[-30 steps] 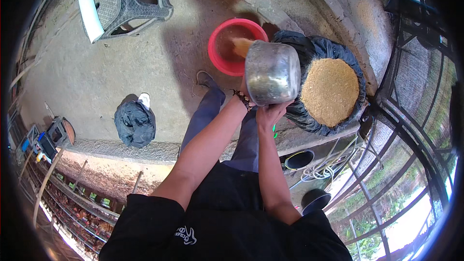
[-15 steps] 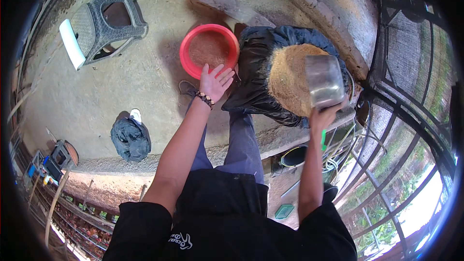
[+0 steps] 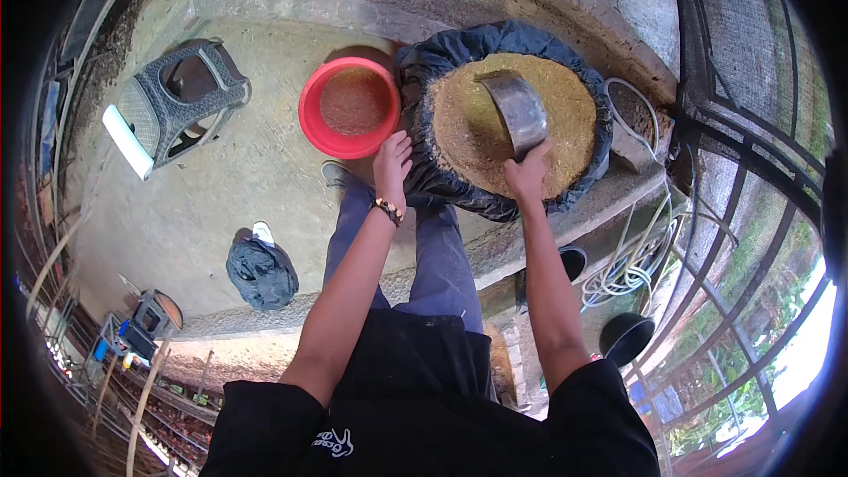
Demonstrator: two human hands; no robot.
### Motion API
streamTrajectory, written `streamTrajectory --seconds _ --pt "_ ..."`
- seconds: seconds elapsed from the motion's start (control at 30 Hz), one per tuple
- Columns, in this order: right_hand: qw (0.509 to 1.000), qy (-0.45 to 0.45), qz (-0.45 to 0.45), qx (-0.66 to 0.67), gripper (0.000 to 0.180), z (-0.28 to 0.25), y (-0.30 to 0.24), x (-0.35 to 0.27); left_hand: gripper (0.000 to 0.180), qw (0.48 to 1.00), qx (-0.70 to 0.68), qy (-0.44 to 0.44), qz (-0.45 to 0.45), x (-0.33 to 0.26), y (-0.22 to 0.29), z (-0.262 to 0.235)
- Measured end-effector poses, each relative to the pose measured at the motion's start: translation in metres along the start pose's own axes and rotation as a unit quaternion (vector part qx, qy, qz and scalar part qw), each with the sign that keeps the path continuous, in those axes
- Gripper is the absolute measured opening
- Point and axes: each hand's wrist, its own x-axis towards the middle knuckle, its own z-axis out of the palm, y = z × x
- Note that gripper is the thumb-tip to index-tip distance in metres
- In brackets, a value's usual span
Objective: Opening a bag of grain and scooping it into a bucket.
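Note:
A metal pot (image 3: 517,110) is tilted on its side over the coarse yellow-brown meal (image 3: 565,115). My right hand (image 3: 527,172) is closed on the pot's near end; its inside is mostly turned from view. The meal fills a container lined with a gathered black plastic bag (image 3: 579,57). My left hand (image 3: 391,163), fingers apart and holding nothing, is between the bag's left side and a red tub (image 3: 311,119). Whether it touches the bag I cannot tell. Brownish meal (image 3: 353,102) lies inside the tub.
A grey plastic stool (image 3: 185,93) with a pale board on its end stands at the far left. A dark bundled bag (image 3: 262,274) lies on the concrete floor. Coiled hose (image 3: 632,269), a black bowl (image 3: 627,338) and a mesh-covered frame (image 3: 742,150) are at the right.
My right hand has brought the pot left and down from above the bag's right side to the meal's middle. My left hand has drawn back slightly, its palm turned less upward. The view has shifted.

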Motion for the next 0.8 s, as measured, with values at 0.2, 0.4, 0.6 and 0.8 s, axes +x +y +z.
streamTrajectory --seconds 0.2,0.4,0.6,0.8 --pt "0.978 -0.083 0.063 0.179 0.09 0.006 0.011 0.004 0.054 0.999 0.04 0.011 0.023 -0.01 -0.012 0.014" --pt "0.843 -0.358 0.24 0.322 0.077 -0.036 0.028 0.049 0.051 0.997 0.077 0.025 0.017 -0.01 -0.009 0.02" --pt "0.771 -0.438 0.257 0.385 0.005 -0.085 0.048 0.067 0.029 0.962 0.128 0.034 0.239 -0.018 0.007 0.04" --pt "0.756 -0.388 0.266 0.455 0.003 -0.139 0.042 0.04 0.038 0.983 0.042 -0.078 0.159 -0.044 0.009 0.079"
